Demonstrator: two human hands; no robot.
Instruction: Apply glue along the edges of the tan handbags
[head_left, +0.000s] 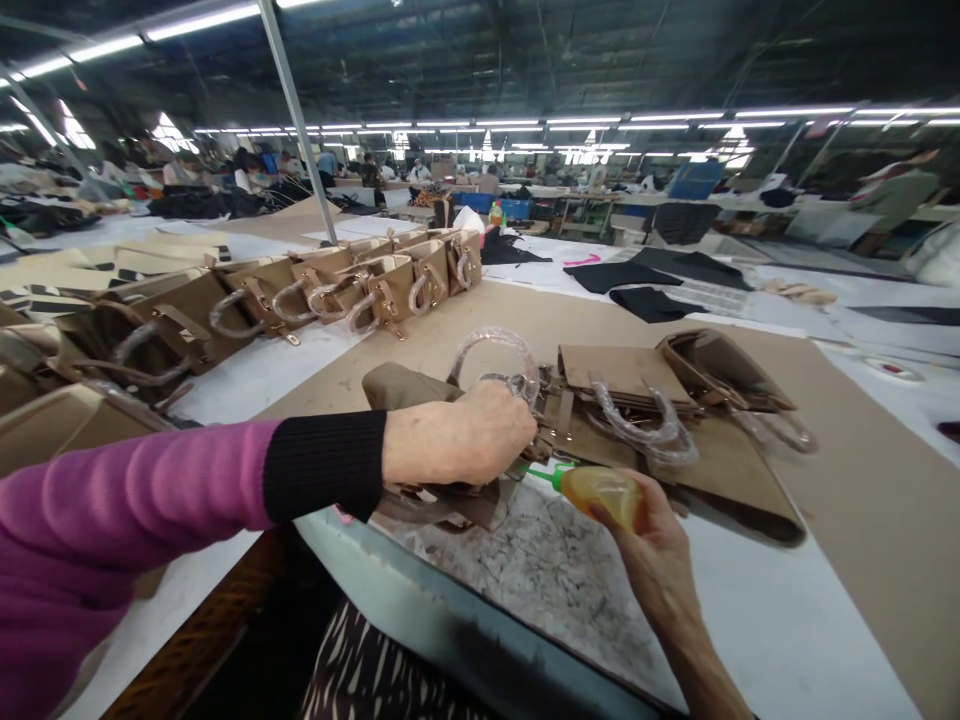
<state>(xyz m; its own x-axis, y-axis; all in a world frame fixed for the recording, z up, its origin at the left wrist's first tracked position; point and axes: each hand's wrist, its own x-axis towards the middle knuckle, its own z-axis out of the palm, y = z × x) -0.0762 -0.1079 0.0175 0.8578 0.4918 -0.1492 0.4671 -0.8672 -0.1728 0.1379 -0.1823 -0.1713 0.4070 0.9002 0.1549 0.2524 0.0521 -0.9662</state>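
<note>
Left hand (459, 436): one, fingers curled down onto one tan handbag (420, 395), frame centre.
Right hand (651, 545): one, fingers wrapped round one glue bottle (600, 490), lower centre-right.
Finished bags (337, 290): roughly eight, upper left.

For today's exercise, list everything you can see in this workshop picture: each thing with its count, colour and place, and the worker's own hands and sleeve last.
Handbag under the hands: one, tan, at the table's near edge.
Wrapped handle: one, clear film, rising above that bag.
Glue bottle: one, yellowish with a green nozzle, at the bag's edge.
Flat bags: a small pile, tan, right of the hands.
Row of bags: many, tan, far left of the table.
Black fabric pieces: several, farther back.
Table: one, white top.
Other people: several, distant.
Left hand: gripping the handbag by its handle base.
Right hand: holding the glue bottle.
Sleeve: pink, black cuff, left arm.
</note>
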